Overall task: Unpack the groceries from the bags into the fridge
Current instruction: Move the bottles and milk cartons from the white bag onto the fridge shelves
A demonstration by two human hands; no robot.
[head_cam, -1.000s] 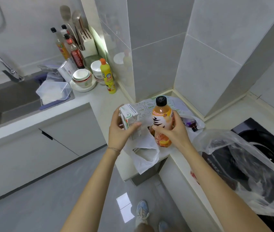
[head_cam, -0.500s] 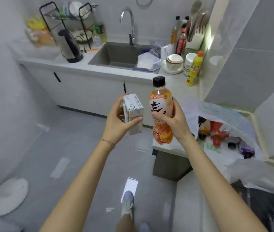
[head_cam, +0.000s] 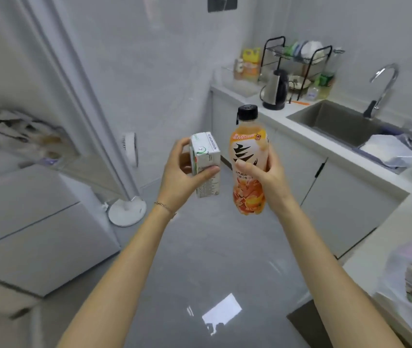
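Groceries, head view: a small white carton point(head_cam: 206, 164) and an orange drink bottle point(head_cam: 248, 167) with a black cap; both are upright in the air over the grey floor point(head_cam: 199, 259), just beside each other and not touching

Left hand point(head_cam: 182, 177): closed round the carton; thumb across its front face, fingers behind it

Right hand point(head_cam: 270, 177): wrapped round the bottle at mid-label; thumb on the front, fingers behind; the base hangs free below the palm

Fridge point(head_cam: 36, 222): I take the white unit at the left to be it; its doors look closed; well apart from both hands

Bag point(head_cam: 411, 280): on the worktop point(head_cam: 388, 222) at the right edge, with more goods inside; the sink point(head_cam: 338, 121) lies further along

Risk, door: with both hands full, pulling the door would probably mean freeing a finger or tucking one item away; the carton, pinched only front and back, could slip

Risk, bottle: a tilt while reaching could let it slide through the grip; a drop on the hard floor might burst it

Risk, footing: the floor looks glossy; the fan point(head_cam: 129, 151) has its base near the fridge, so a foot could catch it
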